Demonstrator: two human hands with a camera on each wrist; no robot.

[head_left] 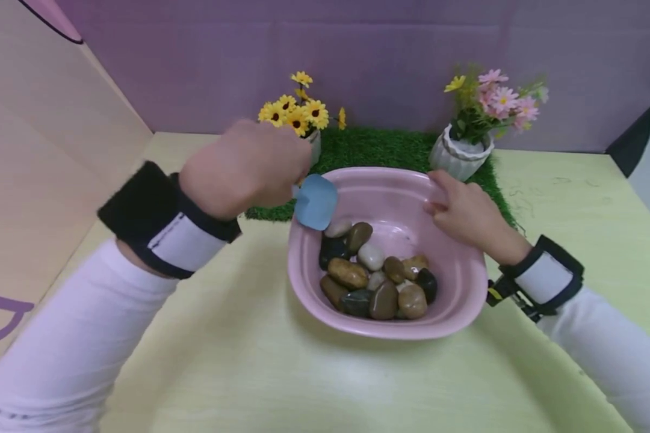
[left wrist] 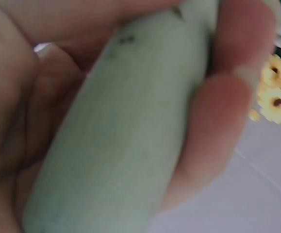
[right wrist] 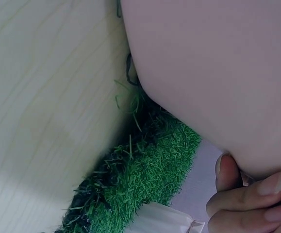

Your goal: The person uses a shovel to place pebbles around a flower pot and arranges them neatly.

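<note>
Evidently, the left hand holds a blue spatula in curled fingers; its pale green handle lies along the palm in the left wrist view. The blade projects from the thumb side of that hand, to its right and slightly lower in the head view. It overlaps the far-left rim of a pink plastic basin; whether blade and rim touch cannot be determined.

The right hand grips the basin's far-right rim, thumb toward the interior, fingers curled against the outer side in the right wrist view. The basin extends to the left of this hand.

Wet, rounded stones, brown, black and whitish, are heaped in the basin's near portion, below and to the right of the blade. Beyond the basin, an artificial grass mat lies on the wood-grain table, with yellow flowers at left and a white pot of pink flowers at right.
</note>
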